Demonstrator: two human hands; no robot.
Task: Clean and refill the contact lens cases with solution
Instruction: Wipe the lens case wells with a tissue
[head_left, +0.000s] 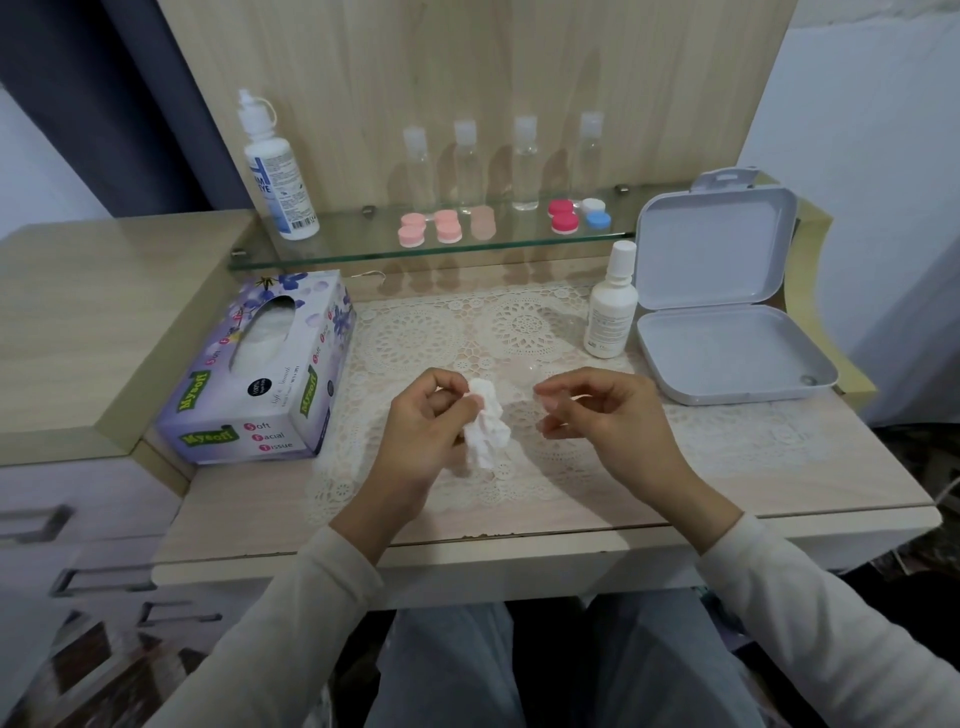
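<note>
The cases (448, 227) all sat capped up on the glass shelf (322, 250), well apart from the hands, so no clue which were done. The left hand (421, 431) gripped a wadded tissue (485, 426) over the doily (415, 338). The right hand (602, 410) had its fingers curled, maybe pinching something tiny, honestly couldn't tell. The small bottle (610, 306) stood capped nearby. I'd guess wiping stage, refilling still to do.

Whether the right hand (597, 410) pinches anything is too blurred to tell; one pale case (483, 222) on the shelf (353, 236) is smeared.
</note>
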